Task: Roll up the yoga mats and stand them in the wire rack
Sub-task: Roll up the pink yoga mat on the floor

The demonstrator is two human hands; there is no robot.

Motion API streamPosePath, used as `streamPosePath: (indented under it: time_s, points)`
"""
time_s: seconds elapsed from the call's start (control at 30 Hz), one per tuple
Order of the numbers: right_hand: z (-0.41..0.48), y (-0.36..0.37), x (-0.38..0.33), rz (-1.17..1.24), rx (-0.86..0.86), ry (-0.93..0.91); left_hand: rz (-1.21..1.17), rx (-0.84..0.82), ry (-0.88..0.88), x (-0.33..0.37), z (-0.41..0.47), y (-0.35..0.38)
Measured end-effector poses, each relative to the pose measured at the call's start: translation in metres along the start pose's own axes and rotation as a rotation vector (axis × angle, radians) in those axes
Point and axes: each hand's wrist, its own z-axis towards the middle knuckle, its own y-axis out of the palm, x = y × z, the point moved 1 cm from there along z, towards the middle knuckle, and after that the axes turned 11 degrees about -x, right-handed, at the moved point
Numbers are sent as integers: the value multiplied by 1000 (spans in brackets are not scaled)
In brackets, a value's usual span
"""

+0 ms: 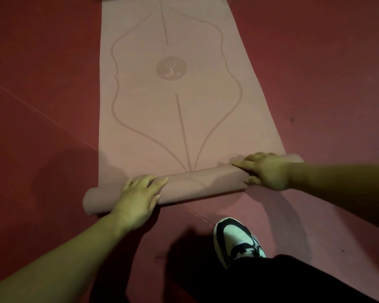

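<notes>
Yoga mat [169,119]: pink, one item, lying flat on the floor [42,84] and running away from both hands. Printed with a curved outline, two straight centre lines and a round emblem [171,68] well beyond the hands.

Roll [206,182]: the near end of the same mat, wound into a thick tube that lies crosswise under both hands. It is slightly slanted, with the right end farther off than the left. Each end sticks out past the hand on that side.

Left hand [138,195]: spread palm-down on the left part of the roll, fingers fairly straight and laid over its top, thumb on the near face. It presses and does not clasp.

Right hand [267,171]: flat on the right part of the roll, fingers stretched along the top toward the left hand, thumb against the near face. It presses the same way.

Floor: dark red, with a thin pale seam [37,110] running slantwise to the left of the left hand.

Shoe [234,237]: white and black, planted on the floor just behind the roll, between the two forearms, nearer the right.

Trouser leg [271,281]: dark, above the shoe.
</notes>
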Motion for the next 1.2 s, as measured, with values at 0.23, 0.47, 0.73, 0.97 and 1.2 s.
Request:
streamPosePath:
  time_s: [0.23,0.47,0.73,0.97,1.2]
  points:
    - [-5,10,1,-87,125,47,21,-175,-51,-6,14,-11]
    - [7,-11,5,-74,69,40,29,-129,-37,-5,25,-25]
    - [5,-11,0,-1,-3,-32,-69,-213,-8,-13,14,-28]
    - [-3,15,-20,85,-79,-109,-149,-311,31,-21,-5,-22]
    - [-15,38,-25,-4,110,-111,-144,-299,-27,-19,4,-21]
